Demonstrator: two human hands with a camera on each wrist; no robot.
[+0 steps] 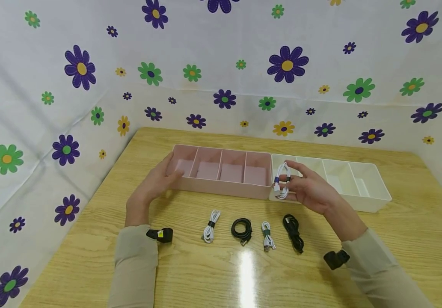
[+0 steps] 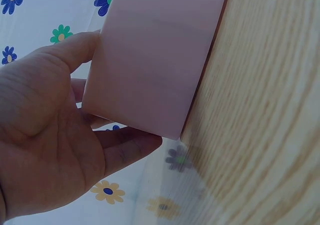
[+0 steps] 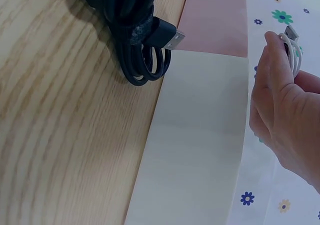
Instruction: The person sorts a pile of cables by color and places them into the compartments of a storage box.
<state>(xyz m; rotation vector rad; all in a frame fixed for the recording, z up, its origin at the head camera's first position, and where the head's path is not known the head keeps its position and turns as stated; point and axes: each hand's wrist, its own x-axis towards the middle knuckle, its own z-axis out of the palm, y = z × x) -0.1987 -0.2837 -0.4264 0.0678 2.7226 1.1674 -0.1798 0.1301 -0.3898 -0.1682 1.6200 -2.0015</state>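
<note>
A pink divided box (image 1: pixel 221 184) sits on the table, and my left hand (image 1: pixel 155 177) grips its left end. In the left wrist view, the thumb (image 2: pixel 82 50) reaches over the rim while the fingers (image 2: pixel 132 152) curl along the end wall. My right hand (image 1: pixel 313 188) pinches a coiled white cable (image 1: pixel 282 182), with dark ties on it, above the leftmost part of a cream divided box (image 1: pixel 363 203). In the right wrist view, the white cable (image 3: pixel 295 55) sticks out past the fingertips and its metal plug shows at the top.
In front of the boxes lie a white cable (image 1: pixel 211 226), a black coiled cable (image 1: pixel 241 229), a smaller white cable (image 1: pixel 267 236) and a thicker black cable (image 1: pixel 293 233). The boxes stand end to end on the wooden table (image 1: pixel 190 273). Behind hangs a flowered cloth (image 1: pixel 205 47).
</note>
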